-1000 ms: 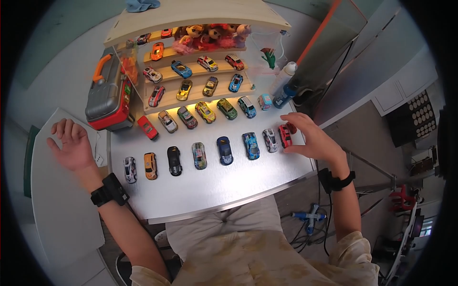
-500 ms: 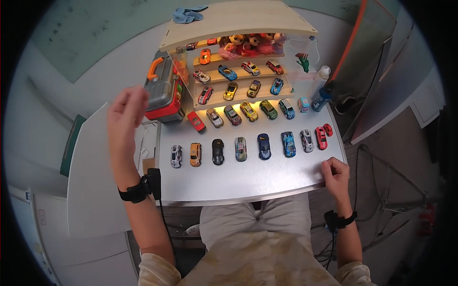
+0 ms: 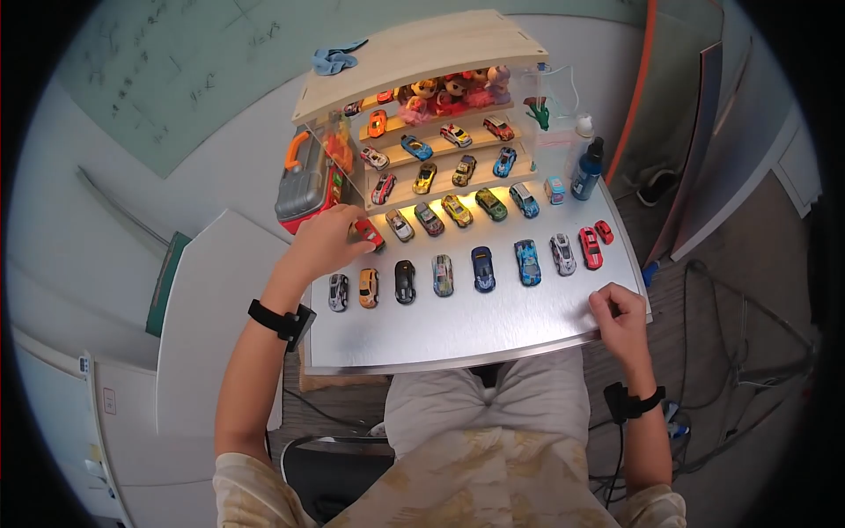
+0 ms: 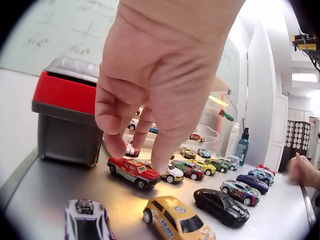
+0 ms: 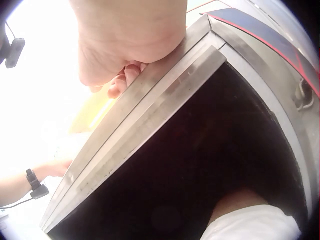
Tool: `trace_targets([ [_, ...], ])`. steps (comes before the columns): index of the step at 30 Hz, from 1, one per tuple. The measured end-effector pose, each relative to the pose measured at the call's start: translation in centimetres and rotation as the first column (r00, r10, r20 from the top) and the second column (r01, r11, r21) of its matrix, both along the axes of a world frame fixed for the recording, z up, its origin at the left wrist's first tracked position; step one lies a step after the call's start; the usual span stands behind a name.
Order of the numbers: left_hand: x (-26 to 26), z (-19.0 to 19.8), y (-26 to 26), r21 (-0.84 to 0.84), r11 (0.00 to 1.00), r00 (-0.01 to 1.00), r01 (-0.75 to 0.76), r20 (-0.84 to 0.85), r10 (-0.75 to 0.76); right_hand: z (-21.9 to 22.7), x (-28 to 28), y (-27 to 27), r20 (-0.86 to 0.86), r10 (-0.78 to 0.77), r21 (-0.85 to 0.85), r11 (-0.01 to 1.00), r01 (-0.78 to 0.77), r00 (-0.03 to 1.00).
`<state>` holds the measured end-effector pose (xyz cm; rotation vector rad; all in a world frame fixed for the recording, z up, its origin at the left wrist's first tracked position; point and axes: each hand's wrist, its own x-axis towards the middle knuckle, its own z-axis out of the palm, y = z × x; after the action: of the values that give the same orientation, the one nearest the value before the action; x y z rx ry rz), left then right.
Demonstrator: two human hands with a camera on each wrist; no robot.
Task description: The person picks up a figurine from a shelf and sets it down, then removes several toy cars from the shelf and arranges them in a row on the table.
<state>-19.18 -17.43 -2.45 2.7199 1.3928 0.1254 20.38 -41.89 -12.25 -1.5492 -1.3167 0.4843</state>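
Note:
My left hand (image 3: 330, 239) has come down over a red toy car (image 4: 133, 172) at the left end of the back row. Its thumb and fingers (image 4: 117, 145) are bent at the two ends of this car, which sits low at the metal tabletop. Near that hand in the left wrist view are an orange toy car (image 4: 175, 220), a black toy car (image 4: 221, 206) and a white toy car (image 4: 87, 220). My right hand (image 3: 621, 321) rests by the table's front right edge, fingers loosely curled and holding nothing. A red toy car (image 3: 591, 248) and a smaller one (image 3: 604, 231) stand beyond it.
Lit wooden shelves (image 3: 440, 180) with more toy cars and dolls (image 3: 453, 92) rise at the back. A grey and red toolbox (image 3: 299, 189) stands left of them. A blue spray bottle (image 3: 587, 172) and a white bottle (image 3: 576, 141) are at the back right.
My left hand has gone from raised in the air at the left down to the red car. Earlier my right hand left the right-end red cars and came to the table's edge.

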Motion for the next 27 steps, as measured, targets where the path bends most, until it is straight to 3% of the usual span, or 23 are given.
trace_targets([
  [6,0.1,1.1,-0.4,-0.147,0.984,0.995,-0.097,0.011,0.100,0.2,0.0,-0.1,-0.016,0.006,-0.013,1.000,-0.006,1.000],
  [9,-1.2,0.2,-1.1,-0.060,0.998,0.996,-0.027,0.085,0.032,0.0,0.2,-0.1,-0.001,0.018,-0.023,1.000,-0.018,1.000],
  [12,-3.5,-0.8,-0.9,-0.015,0.994,0.981,-0.106,0.164,0.107,0.2,0.1,-0.1,-0.012,0.010,-0.022,1.000,-0.010,1.000],
  [15,-5.1,-1.2,0.4,0.116,0.986,0.985,-0.121,0.134,0.105,0.2,-0.1,0.0,-0.022,0.014,-0.037,0.999,-0.015,1.000],
  [27,-4.8,-1.9,3.5,0.068,0.987,0.963,-0.144,0.238,0.124,0.4,-0.1,-0.1,-0.013,0.016,-0.030,0.999,-0.017,1.000],
])
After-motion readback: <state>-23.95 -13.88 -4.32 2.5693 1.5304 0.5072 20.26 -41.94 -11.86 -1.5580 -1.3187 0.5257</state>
